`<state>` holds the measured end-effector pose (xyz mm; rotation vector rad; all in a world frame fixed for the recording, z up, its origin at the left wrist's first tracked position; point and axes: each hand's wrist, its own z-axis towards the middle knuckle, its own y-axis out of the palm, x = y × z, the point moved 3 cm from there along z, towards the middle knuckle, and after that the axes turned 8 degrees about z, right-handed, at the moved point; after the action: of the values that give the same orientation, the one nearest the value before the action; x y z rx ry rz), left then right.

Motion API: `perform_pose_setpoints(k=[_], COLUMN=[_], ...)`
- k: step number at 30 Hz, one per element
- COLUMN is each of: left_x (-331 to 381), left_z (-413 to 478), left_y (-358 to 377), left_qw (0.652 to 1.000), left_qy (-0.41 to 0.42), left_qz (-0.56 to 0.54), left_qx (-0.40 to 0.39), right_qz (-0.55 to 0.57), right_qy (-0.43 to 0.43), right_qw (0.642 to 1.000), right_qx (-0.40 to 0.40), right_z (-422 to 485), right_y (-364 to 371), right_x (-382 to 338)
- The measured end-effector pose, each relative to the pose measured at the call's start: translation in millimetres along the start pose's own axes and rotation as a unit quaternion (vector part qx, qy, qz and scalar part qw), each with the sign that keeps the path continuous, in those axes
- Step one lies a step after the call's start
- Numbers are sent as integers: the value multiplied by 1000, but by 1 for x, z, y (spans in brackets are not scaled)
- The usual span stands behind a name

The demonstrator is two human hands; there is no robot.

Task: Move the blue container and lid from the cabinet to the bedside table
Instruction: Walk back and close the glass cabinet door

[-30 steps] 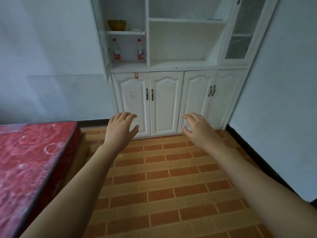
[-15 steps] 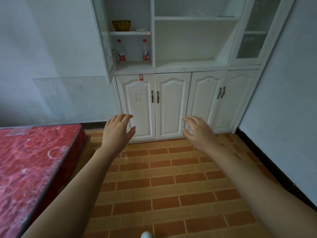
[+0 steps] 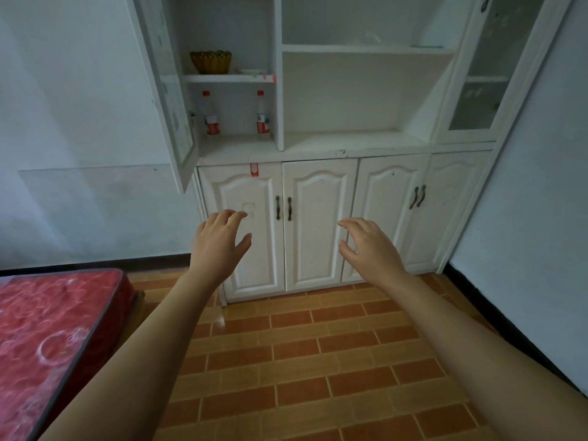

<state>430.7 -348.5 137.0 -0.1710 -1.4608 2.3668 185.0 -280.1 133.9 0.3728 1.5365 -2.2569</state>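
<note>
Matt white-painted wooden cabinet [image 3: 318,224]

- Both bare forearms reach forward, side by side and apart.
- Left hand [image 3: 219,246]: palm down, fingers loosely spread and slightly curled, thumb out to the inside, holding nothing.
- Right hand [image 3: 370,246]: palm down, fingers curled forward, thumb tucked below, likewise empty.

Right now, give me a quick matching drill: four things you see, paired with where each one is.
Things:
1. yellow bowl
2. two red-capped bottles
3. red mattress
4. left hand

Places:
A. lower left, on the floor side
B. upper shelf, left compartment
C. in front of the leftmost lower door
D. beneath the bowl's shelf

Pairs: 1-B, 2-D, 3-A, 4-C
</note>
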Motion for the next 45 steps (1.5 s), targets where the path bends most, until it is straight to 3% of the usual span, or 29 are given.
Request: perform_pose_setpoints(k=[13, 27, 45], left_x=[-37, -21, -103], left_z=[111, 263, 341], left_y=[67, 121, 171], left_qw=[998, 988, 978], left_qy=[-51, -138, -188], left_qz=[21, 65, 91], left_qx=[-9, 20, 13], right_qz=[25, 58, 70], right_qy=[-39, -119, -165], right_qw=[999, 990, 980], right_qx=[-23, -51, -87], right_z=[150, 340, 469], right_y=[50, 60, 136], right_x=[48, 132, 118])
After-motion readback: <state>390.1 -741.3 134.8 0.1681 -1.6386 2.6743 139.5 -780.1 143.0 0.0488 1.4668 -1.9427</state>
